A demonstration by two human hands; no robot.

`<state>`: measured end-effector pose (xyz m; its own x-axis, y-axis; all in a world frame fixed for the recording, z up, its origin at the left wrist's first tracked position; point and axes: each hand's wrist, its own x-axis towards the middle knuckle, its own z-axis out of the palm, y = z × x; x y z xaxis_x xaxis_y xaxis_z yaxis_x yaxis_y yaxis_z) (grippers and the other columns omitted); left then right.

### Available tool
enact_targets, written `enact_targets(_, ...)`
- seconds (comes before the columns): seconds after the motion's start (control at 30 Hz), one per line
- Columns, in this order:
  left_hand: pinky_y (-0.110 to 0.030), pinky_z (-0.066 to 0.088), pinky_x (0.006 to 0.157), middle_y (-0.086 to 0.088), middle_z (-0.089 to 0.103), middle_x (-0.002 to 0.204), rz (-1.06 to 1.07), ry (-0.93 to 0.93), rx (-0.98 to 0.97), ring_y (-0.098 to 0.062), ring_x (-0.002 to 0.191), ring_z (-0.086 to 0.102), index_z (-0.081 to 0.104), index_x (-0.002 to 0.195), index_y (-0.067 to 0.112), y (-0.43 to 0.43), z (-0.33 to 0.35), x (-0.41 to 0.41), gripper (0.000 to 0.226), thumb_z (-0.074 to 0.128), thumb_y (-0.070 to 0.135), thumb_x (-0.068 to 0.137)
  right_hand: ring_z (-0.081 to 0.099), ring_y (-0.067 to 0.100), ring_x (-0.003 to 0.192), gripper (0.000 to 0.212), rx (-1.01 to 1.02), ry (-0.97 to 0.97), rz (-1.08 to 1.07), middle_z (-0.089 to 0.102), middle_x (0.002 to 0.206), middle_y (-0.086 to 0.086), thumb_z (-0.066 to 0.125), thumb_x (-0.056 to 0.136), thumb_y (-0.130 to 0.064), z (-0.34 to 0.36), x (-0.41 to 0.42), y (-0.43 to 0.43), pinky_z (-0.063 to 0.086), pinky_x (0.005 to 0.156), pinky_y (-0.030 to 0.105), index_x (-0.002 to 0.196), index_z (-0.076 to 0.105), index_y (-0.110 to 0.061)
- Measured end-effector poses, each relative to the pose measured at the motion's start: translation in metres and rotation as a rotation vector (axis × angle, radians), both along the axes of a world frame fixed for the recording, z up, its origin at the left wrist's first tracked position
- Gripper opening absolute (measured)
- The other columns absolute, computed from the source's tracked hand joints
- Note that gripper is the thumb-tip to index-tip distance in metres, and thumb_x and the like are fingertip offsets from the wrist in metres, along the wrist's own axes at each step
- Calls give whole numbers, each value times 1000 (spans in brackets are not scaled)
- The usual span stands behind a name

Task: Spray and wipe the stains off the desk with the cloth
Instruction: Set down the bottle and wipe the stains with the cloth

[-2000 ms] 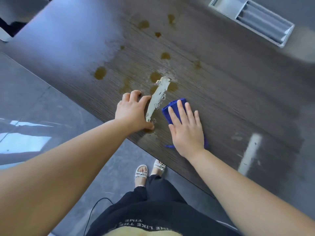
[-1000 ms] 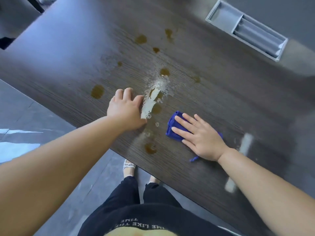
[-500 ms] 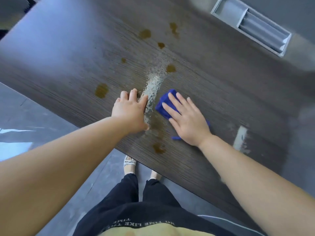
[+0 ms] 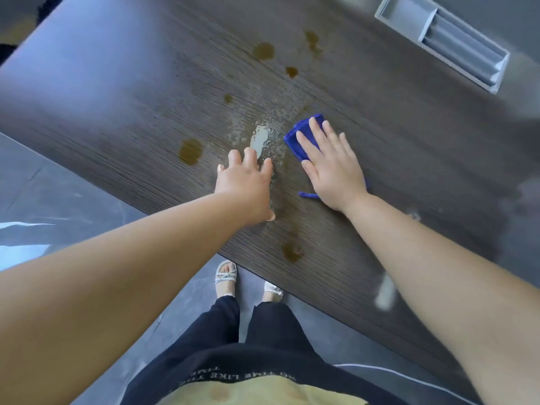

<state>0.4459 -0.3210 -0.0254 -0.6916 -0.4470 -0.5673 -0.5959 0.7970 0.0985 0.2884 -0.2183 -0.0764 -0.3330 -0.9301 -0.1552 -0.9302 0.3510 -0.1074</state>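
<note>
A folded blue cloth [image 4: 301, 134] lies on the dark wood-grain desk [image 4: 122, 92], and my right hand [image 4: 330, 168] presses flat on it with straight fingers. My left hand [image 4: 248, 185] rests flat on the desk just left of the cloth. Between the two hands the surface is wet and speckled with spray droplets [image 4: 263, 138]. Brown stains dot the desk: a large one [image 4: 190, 152] left of my left hand, one [image 4: 292, 251] near the front edge, and several smaller ones [image 4: 264, 50] farther back. No spray bottle is in view.
A grey recessed cable tray [image 4: 444, 39] sits in the desk at the back right. The desk's front edge runs diagonally, with grey floor [image 4: 58, 200] and my sandalled feet [image 4: 225, 277] below it.
My right hand has slid the cloth away from me and to the left over the wet patch, wiping off stains there. My left hand has stayed planted on the desk.
</note>
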Motion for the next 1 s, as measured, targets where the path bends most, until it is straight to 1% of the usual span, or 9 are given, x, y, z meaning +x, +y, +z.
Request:
enact_targets(0.1, -53, 25, 109, -16, 7, 152, -5, 13, 7, -39, 136, 12, 9, 149, 19, 0, -1, 2, 101, 66, 58, 75, 16, 29, 144, 53, 11, 7, 29, 19, 157, 6, 24, 97, -37, 2, -30, 15, 12, 115, 47, 147, 31, -21)
enact_targets(0.23, -53, 25, 110, -16, 5, 153, -17, 18, 6, -40, 137, 11, 7, 150, 20, -1, -3, 4, 101, 64, 58, 76, 6, 27, 146, 51, -2, 90, -515, 5, 160, 5, 27, 102, -32, -2, -36, -31, 10, 116, 47, 151, 16, -22)
enact_targets(0.3, -53, 26, 109, -16, 6, 152, -26, 24, 5, -40, 136, 12, 8, 149, 20, -1, -3, 4, 101, 64, 59, 76, 2, 26, 146, 52, -3, 68, -656, 0, 160, 5, 26, 102, -34, -2, -20, -58, 7, 117, 46, 151, 12, -24)
enact_targets(0.43, -48, 35, 103, -12, 14, 150, -13, 69, 16, -37, 134, 16, 14, 148, 22, -6, -1, 8, 99, 67, 59, 72, 5, 28, 146, 52, -5, 41, -320, 4, 160, 8, 27, 101, -34, -2, 28, -45, 9, 116, 47, 151, 15, -22)
enact_targets(0.57, -40, 44, 89, -6, 20, 148, 0, 130, -3, -33, 132, 21, 17, 147, 21, -13, -2, 16, 88, 63, 55, 79, 25, 32, 141, 49, -38, 2, 60, 27, 154, 10, 34, 97, -34, -2, 40, 45, 21, 111, 49, 144, 36, -21)
enact_targets(0.63, -39, 45, 84, -5, 21, 148, 1, 127, -3, -32, 131, 21, 18, 147, 21, -14, -3, 17, 82, 60, 50, 83, 26, 32, 140, 50, -28, 13, 10, 29, 153, 9, 32, 96, -35, -2, 22, 70, 23, 111, 51, 144, 37, -22)
enact_targets(0.73, -36, 42, 78, -4, 24, 146, 38, 157, -17, -31, 129, 23, 24, 144, 21, -10, -3, 17, 70, 57, 40, 86, 14, 31, 144, 52, -1, 48, -335, 16, 158, 9, 26, 99, -35, -2, 18, 53, 16, 114, 51, 149, 26, -20)
enact_targets(0.83, -38, 41, 88, -1, 26, 148, 130, 240, 46, -29, 132, 24, 28, 144, 21, -11, -3, 21, 61, 52, 30, 88, 7, 30, 145, 54, -1, 81, -560, 6, 159, 9, 30, 101, -35, -1, 47, 14, 11, 115, 49, 151, 17, -21)
enact_targets(1.0, -38, 32, 105, -3, 32, 147, 252, 384, 97, -27, 137, 20, 38, 139, 20, -5, 3, 36, 49, 49, 18, 91, 24, 34, 141, 52, -40, 12, 107, 26, 154, 13, 28, 96, -37, -4, 104, 43, 21, 111, 52, 145, 36, -19)
